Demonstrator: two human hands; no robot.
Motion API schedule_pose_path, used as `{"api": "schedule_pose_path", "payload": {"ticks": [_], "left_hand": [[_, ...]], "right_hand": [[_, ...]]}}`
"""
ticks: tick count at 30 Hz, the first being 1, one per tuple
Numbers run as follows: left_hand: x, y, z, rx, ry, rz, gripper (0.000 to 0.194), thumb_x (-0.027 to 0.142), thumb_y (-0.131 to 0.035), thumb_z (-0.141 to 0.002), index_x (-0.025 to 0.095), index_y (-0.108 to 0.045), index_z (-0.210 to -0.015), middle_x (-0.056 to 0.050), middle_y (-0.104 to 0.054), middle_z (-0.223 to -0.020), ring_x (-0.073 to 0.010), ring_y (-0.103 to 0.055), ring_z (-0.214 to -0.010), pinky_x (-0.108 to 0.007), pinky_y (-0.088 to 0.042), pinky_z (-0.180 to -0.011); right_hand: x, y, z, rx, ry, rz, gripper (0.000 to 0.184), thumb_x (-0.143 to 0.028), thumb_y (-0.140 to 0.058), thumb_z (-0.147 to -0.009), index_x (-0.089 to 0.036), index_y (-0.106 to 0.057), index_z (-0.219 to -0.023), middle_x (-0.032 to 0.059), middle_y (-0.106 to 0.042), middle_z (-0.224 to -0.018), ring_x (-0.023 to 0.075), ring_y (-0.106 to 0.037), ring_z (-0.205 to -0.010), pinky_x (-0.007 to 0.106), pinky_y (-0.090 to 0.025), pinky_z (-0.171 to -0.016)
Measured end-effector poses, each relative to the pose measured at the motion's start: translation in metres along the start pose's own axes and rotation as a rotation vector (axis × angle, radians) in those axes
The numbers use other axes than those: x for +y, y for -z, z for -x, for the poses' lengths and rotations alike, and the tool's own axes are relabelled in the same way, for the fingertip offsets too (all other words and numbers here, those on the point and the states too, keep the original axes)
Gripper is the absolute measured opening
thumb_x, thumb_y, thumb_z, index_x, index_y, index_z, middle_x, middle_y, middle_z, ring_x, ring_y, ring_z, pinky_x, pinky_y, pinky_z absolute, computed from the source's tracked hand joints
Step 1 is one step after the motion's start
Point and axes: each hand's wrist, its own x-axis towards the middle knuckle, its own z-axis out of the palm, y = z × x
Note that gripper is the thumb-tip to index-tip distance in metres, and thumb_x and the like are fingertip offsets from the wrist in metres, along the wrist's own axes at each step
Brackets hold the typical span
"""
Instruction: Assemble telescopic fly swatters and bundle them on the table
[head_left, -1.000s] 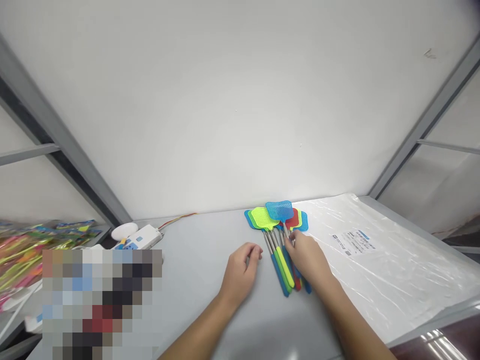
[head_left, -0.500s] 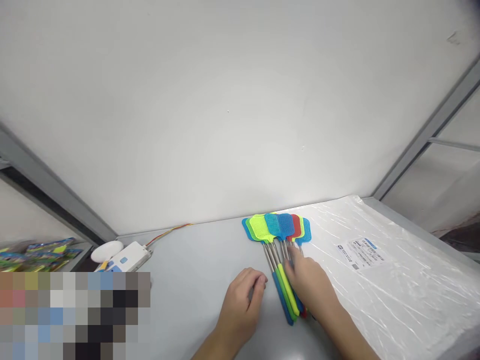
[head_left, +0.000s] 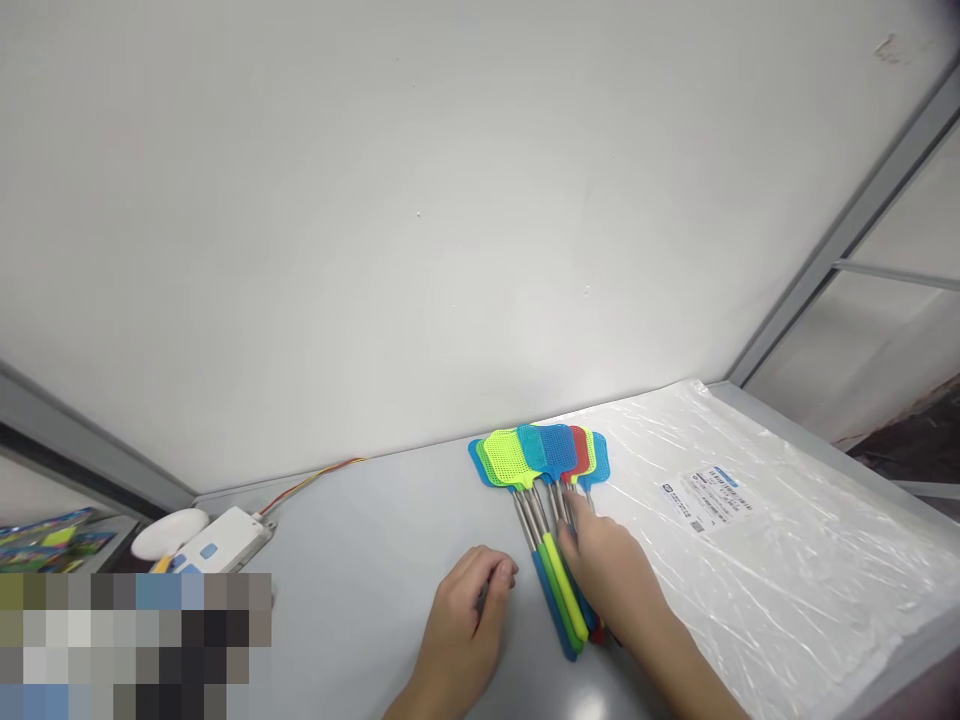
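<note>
Several fly swatters lie fanned together on the grey table, with mesh heads toward the wall and handles toward me. A yellow-green fly swatter [head_left: 510, 457] overlaps green and blue ones on the left. Near the middle, a blue fly swatter [head_left: 556, 447] lies on top, and a red fly swatter [head_left: 580, 452] shows partly behind it. My right hand [head_left: 611, 565] is closed around the metal shafts and upper handles at the bunch's right side; its fingertips are partly hidden. Just left of the handles, my left hand [head_left: 466, 615] rests with curled fingers, apart from the swatters and holding nothing visible.
A large clear-and-white plastic bag [head_left: 795, 590] with a printed label [head_left: 709, 497] covers the table's right side. On the left are a white power strip [head_left: 229, 540], a white round object [head_left: 171, 534], thin coloured wires [head_left: 307, 476] and packaged goods [head_left: 56, 540]. A white wall rises behind.
The blue fly swatter on top has come down level with the other heads, my right hand staying at the shafts. My left hand keeps its curled pose. The camera view has shifted.
</note>
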Motion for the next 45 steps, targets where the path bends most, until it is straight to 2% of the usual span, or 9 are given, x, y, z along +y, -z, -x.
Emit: {"api": "schedule_pose_path", "payload": {"ticks": [7, 15, 20, 25, 27, 31, 34, 39, 45], "left_hand": [[-0.001, 0.001, -0.001, -0.009, 0.013, -0.003, 0.026, 0.035, -0.038, -0.098, 0.023, -0.057, -0.083, -0.002, -0.06, -0.082, -0.0184, -0.057, -0.079, -0.029, -0.042, -0.074], [0.001, 0.003, -0.005, -0.034, -0.006, -0.166, 0.025, 0.034, -0.036, -0.099, 0.023, -0.057, -0.092, -0.003, -0.061, -0.092, -0.0195, -0.057, -0.09, -0.033, -0.045, -0.082], [-0.016, 0.006, -0.004, 0.012, -0.086, -0.521, 0.029, 0.035, -0.041, -0.096, 0.024, -0.055, -0.119, -0.007, -0.057, -0.125, -0.0243, -0.047, -0.119, -0.044, -0.04, -0.101], [-0.031, 0.007, -0.003, 0.035, -0.031, -0.855, 0.048, 0.039, -0.04, -0.095, 0.022, -0.044, -0.14, -0.01, -0.04, -0.148, -0.0282, -0.035, -0.136, -0.053, -0.027, -0.111], [-0.028, 0.013, -0.004, -0.003, 0.049, -0.934, 0.052, 0.037, -0.038, -0.095, 0.02, -0.038, -0.145, -0.012, -0.033, -0.153, -0.0294, -0.029, -0.14, -0.055, -0.024, -0.112], [-0.023, 0.034, 0.005, -0.142, 0.18, -0.969, 0.056, 0.024, -0.036, -0.093, 0.02, -0.032, -0.149, -0.009, -0.021, -0.158, -0.0286, -0.021, -0.144, -0.053, -0.025, -0.113], [-0.03, 0.044, 0.026, -0.144, 0.156, -0.95, 0.055, 0.022, -0.033, -0.095, 0.026, -0.03, -0.149, -0.003, -0.019, -0.158, -0.0259, -0.018, -0.145, -0.052, -0.026, -0.113], [-0.035, 0.04, 0.062, -0.022, 0.129, -0.873, 0.047, 0.032, -0.03, -0.1, 0.035, -0.033, -0.147, 0.001, -0.026, -0.157, -0.0247, -0.02, -0.145, -0.056, -0.023, -0.114], [-0.001, 0.022, 0.064, 0.014, 0.105, -0.671, 0.038, 0.034, -0.033, -0.1, 0.037, -0.049, -0.134, 0.003, -0.042, -0.149, -0.0206, -0.033, -0.139, -0.056, -0.023, -0.115]], "right_hand": [[0.01, 0.007, 0.005, 0.006, -0.045, -0.053, 0.047, -0.038, -0.036, -0.096, -0.016, -0.045, -0.136, 0.0112, -0.07, -0.079, 0.0288, -0.067, -0.073, 0.031, -0.035, -0.057], [0.047, 0.005, 0.011, 0.087, -0.05, -0.247, 0.051, -0.051, -0.035, -0.095, -0.016, -0.052, -0.128, 0.009, -0.065, -0.091, 0.0249, -0.064, -0.086, 0.036, -0.049, -0.074], [0.061, -0.01, 0.027, 0.334, 0.112, -0.176, 0.039, -0.044, -0.045, -0.093, -0.018, -0.06, -0.118, 0.0131, -0.061, -0.11, 0.0291, -0.059, -0.103, 0.045, -0.048, -0.087], [0.024, -0.032, 0.056, 0.488, 0.433, -0.197, 0.034, -0.031, -0.051, -0.091, -0.02, -0.057, -0.123, 0.0142, -0.054, -0.131, 0.0295, -0.05, -0.123, 0.046, -0.046, -0.097], [-0.003, -0.047, 0.066, 0.386, 0.639, -0.176, 0.037, -0.027, -0.054, -0.089, -0.023, -0.057, -0.126, 0.0109, -0.051, -0.139, 0.03, -0.043, -0.132, 0.045, -0.044, -0.101], [-0.047, -0.083, 0.082, 0.113, 0.71, -0.17, 0.061, -0.028, -0.054, -0.086, -0.017, -0.041, -0.145, 0.0094, -0.033, -0.154, 0.0318, -0.033, -0.139, 0.044, -0.042, -0.105], [-0.056, -0.099, 0.088, -0.081, 0.72, -0.152, 0.071, -0.035, -0.053, -0.087, -0.011, -0.03, -0.15, 0.0125, -0.023, -0.156, 0.0342, -0.026, -0.141, 0.051, -0.034, -0.111], [-0.048, -0.097, 0.088, -0.154, 0.703, -0.151, 0.067, -0.041, -0.046, -0.092, -0.011, -0.031, -0.149, 0.0134, -0.017, -0.156, 0.033, -0.016, -0.144, 0.058, -0.018, -0.115], [-0.05, -0.083, 0.088, -0.245, 0.86, -0.171, 0.067, -0.042, -0.045, -0.093, -0.019, -0.024, -0.152, 0.0097, -0.031, -0.153, 0.0334, -0.024, -0.142, 0.06, -0.013, -0.115]]}}
